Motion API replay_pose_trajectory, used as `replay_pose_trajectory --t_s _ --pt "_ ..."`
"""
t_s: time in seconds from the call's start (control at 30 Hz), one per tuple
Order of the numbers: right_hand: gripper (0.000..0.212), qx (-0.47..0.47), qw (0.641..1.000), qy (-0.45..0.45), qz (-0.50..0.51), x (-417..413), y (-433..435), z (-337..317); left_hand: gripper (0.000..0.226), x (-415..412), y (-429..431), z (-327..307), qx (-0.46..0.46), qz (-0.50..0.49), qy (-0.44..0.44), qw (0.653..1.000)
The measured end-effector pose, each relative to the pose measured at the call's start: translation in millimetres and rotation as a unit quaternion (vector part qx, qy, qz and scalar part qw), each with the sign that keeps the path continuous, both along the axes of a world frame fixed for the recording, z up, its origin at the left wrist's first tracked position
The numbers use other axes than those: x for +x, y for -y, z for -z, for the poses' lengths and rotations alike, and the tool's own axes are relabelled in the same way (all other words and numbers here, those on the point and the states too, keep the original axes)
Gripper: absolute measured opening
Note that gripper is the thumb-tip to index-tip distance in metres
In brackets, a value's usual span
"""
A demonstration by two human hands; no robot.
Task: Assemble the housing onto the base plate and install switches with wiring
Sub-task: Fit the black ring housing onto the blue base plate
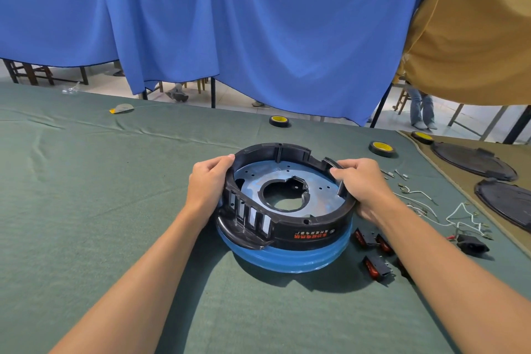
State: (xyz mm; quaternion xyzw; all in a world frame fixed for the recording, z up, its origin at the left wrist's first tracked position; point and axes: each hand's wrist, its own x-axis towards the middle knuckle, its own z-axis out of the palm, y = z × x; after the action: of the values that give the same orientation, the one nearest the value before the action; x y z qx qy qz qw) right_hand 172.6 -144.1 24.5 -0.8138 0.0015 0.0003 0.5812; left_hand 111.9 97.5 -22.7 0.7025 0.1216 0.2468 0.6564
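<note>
Left hand (208,182) and right hand (365,181) clamp the housing (304,227); ring-shaped, glossy black plastic.

Black housing (301,234), red-orange print on its side. Base plate (321,184) silvery with a blue sheen — ring (287,260) under it bright blue. Tablecloth (115,210) dull green, curtain (258,23) blue, drape (474,37) tan. Switches (375,266) black with red rockers — wires (459,211) white. Tape rolls (382,149) black, yellow centres.

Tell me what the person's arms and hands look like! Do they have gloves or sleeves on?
No gloves and no sleeves that I can see. The left hand and right hand are bare, with no rings showing. The left forearm and right forearm are bare too, right down to the picture's edge, with no watch or bracelet on either wrist.
</note>
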Motion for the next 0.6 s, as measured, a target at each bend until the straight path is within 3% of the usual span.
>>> replay_pose_trajectory --t_s 0.3,0.6 --pt "0.013 0.043 0.999 -0.017 0.01 -3.5 -4.5 -9.5 0.062 -1.5 1.1 -0.3 0.006 -0.049 0.002 0.999" --pt "0.02 0.092 0.995 -0.041 0.008 -2.5 -0.1 -10.4 0.059 2.0 0.2 2.6 0.012 -0.06 -0.001 0.998"
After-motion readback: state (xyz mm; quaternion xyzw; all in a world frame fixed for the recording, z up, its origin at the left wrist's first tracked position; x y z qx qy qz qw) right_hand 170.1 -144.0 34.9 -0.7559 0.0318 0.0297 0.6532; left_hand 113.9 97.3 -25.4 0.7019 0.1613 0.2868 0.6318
